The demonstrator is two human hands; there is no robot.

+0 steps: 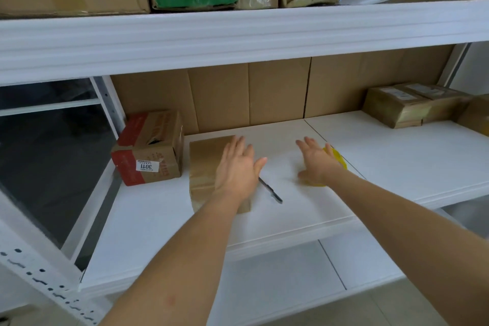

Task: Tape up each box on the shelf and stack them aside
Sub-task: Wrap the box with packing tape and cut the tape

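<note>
Head view: left hand [238,167] flat, fingers straight, over the right part of a flat brown taped cardboard box [205,167] lying on the white shelf board [397,156]. Right hand [316,160] also spread w/ straight fingers, above a yellow tape roll [336,157] (mostly hidden; contact unclear). Slim dark-handled knife [271,190] lies btwn the hands, just right of the box. Red-and-brown printed carton w/ white label [149,148] sits just left of the box. Two tape-wrapped brown parcels [407,106] at far right, well apart.
</note>
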